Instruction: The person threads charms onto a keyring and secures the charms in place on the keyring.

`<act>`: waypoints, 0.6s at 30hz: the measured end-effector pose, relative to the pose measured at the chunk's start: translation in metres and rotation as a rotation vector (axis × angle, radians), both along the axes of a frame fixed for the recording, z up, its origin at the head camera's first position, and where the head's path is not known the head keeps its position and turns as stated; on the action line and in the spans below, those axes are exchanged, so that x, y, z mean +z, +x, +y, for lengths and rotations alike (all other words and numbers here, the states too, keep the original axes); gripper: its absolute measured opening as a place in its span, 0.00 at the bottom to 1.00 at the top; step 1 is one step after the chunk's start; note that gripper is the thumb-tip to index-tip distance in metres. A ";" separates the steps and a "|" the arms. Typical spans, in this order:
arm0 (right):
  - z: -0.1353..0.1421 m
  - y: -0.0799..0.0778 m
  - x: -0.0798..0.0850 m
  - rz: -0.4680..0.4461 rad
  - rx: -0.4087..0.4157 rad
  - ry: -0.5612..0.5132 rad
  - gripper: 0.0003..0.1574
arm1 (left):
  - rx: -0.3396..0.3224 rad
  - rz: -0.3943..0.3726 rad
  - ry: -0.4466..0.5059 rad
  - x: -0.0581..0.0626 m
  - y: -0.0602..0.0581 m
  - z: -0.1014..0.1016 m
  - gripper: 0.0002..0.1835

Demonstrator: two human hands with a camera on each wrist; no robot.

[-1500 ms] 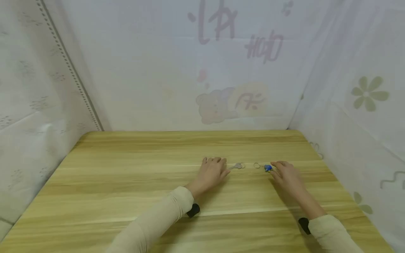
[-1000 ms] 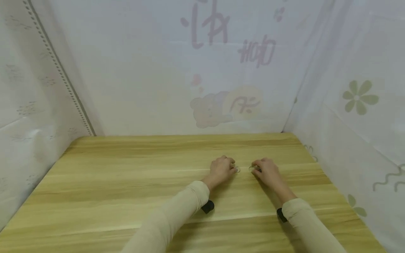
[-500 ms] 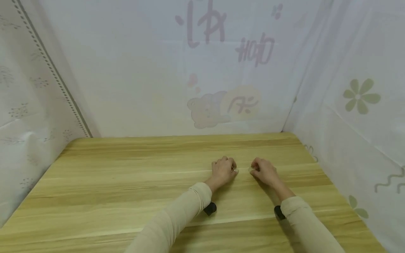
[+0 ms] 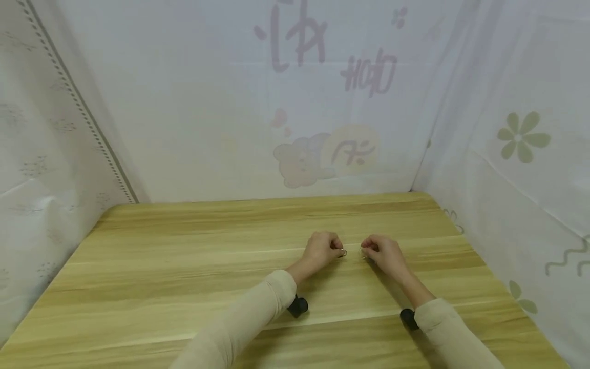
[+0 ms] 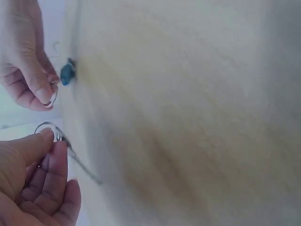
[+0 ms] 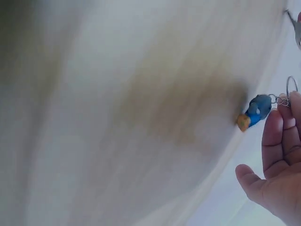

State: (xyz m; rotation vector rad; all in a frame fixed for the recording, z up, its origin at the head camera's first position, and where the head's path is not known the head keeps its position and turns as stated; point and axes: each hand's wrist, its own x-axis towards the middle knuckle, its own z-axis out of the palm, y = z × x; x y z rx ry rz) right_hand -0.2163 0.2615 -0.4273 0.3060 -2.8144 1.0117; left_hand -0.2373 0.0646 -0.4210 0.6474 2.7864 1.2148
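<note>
Thumb and fingers of my left hand (image 4: 320, 251) pinch a metal key ring (image 5: 46, 123), with part of the loop standing out past the fingertips. From that ring a key (image 5: 84, 165) hangs down toward the table. My right hand (image 4: 386, 253) faces it a short gap away and pinches the thin metal ring (image 6: 291, 77) of a keychain. A small blue figure with an orange end (image 6: 258, 109) dangles by a short chain from this ring, close over the wood. The two rings are apart.
Both hands are over the right-middle part of a wood-grain table (image 4: 184, 292). White printed cloth (image 4: 207, 128) stands behind the table and along both sides. Black wrist cameras (image 4: 298, 306) sit below the beige sleeves (image 4: 244, 312).
Earlier the key and blue keychain lay on the table between the hands. Both hands have closed in, taken hold of the rings and lifted them, and now face each other.
</note>
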 end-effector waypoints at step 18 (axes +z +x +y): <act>-0.027 0.038 0.018 0.043 0.006 -0.291 0.04 | -0.061 -0.261 0.444 0.018 0.023 -0.014 0.06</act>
